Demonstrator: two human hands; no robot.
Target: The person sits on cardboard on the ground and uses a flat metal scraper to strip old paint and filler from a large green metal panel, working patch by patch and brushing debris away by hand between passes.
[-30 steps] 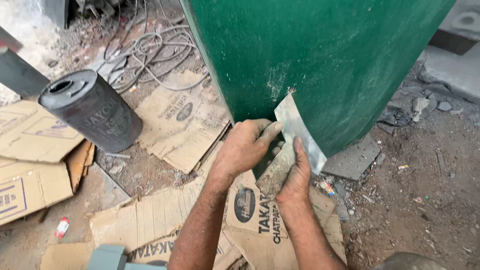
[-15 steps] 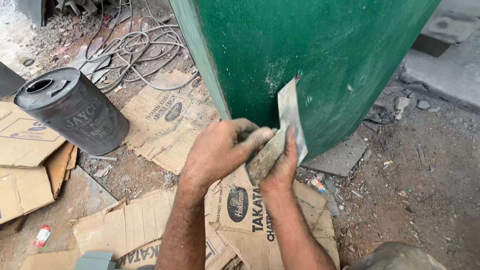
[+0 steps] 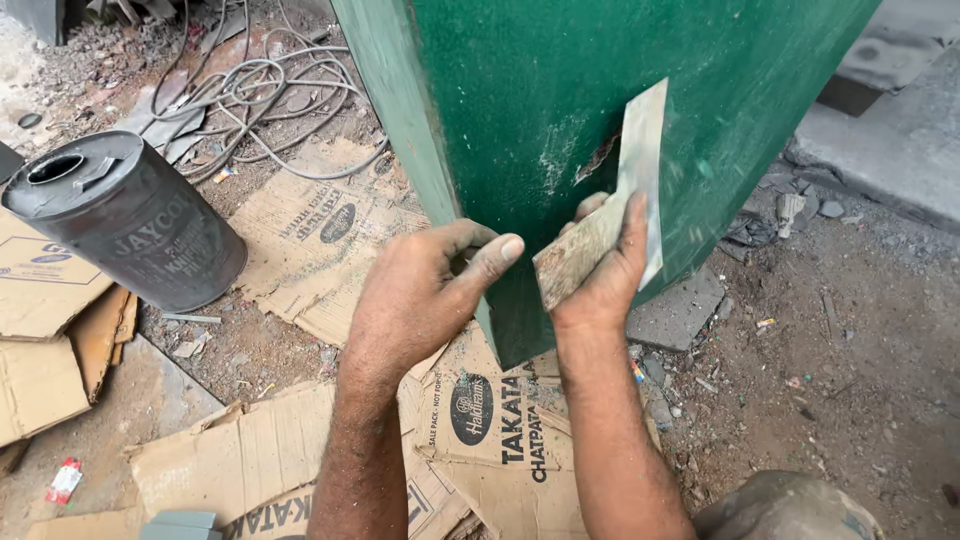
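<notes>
A person's right hand [image 3: 600, 270] grips a wide metal scraper blade [image 3: 620, 190], fingers clamped around its lower end, the blade's long edge laid against the face of a green painted metal panel [image 3: 560, 100] just beside a pale, chipped patch [image 3: 575, 150]. The left hand [image 3: 420, 300] wraps the panel's corner edge, thumb stretched toward the blade's base and fingers curled closed on the metal. The panel stands on bare ground strewn with flattened cardboard [image 3: 320, 230]; a dark, dented metal drum [image 3: 130, 220] lies tilted to the left, and loose grey cable [image 3: 260, 90] is coiled beyond it. The likeliest trouble from here appears to be a slip: with the blade angled steeply and the thumb so near its base, a sudden skid off the smooth paint could drive the edge into the left hand. Too steep a tilt might also gouge the paint rather than ride over it, and the panel could shift if the bracing grip loosens.
</notes>
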